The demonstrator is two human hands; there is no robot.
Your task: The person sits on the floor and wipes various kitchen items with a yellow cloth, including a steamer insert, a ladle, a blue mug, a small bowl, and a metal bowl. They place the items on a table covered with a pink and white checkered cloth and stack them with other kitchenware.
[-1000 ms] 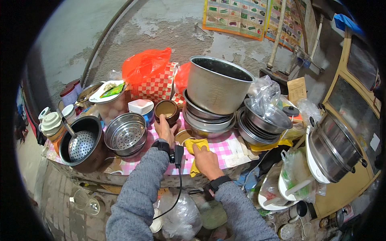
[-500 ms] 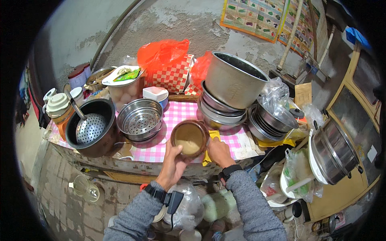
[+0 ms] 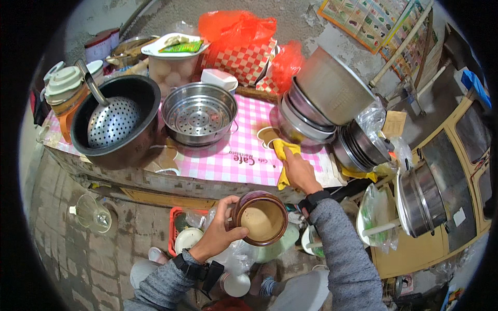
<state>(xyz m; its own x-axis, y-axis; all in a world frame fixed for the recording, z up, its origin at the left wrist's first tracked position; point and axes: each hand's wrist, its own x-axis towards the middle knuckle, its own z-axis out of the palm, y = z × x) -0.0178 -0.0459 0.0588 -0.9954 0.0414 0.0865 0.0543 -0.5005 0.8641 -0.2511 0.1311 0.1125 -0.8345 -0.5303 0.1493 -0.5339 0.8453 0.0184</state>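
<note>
My left hand point(image 3: 221, 236) grips a brown glazed clay pot point(image 3: 262, 220), thumb over the rim, held in front of the table's near edge; its inside shows tan and speckled. My right hand point(image 3: 302, 171) is closed on a crumpled yellow cloth point(image 3: 282, 177) lying at the front of the pink checked table cover point(image 3: 207, 163), just left of the steel bowls point(image 3: 306, 132) with a tall aluminium pot point(image 3: 332, 85) on top. Left of the cloth stand a perforated steel steamer point(image 3: 199, 122) and a dark inner pot point(image 3: 85, 153) holding a slotted ladle point(image 3: 111, 122).
At the back are a red plastic bag point(image 3: 236, 28) and a lidded tub point(image 3: 174, 72). At right are stacked pans point(image 3: 353, 150), a steel steamer point(image 3: 420, 199) and a yellow cabinet point(image 3: 415, 256). Below are a red crate point(image 3: 173, 215) and a plastic bottle point(image 3: 93, 215).
My left hand has lifted the brown pot off the table and brought it down toward me, past the edge. My right hand stays on the yellow cloth. The view has tilted.
</note>
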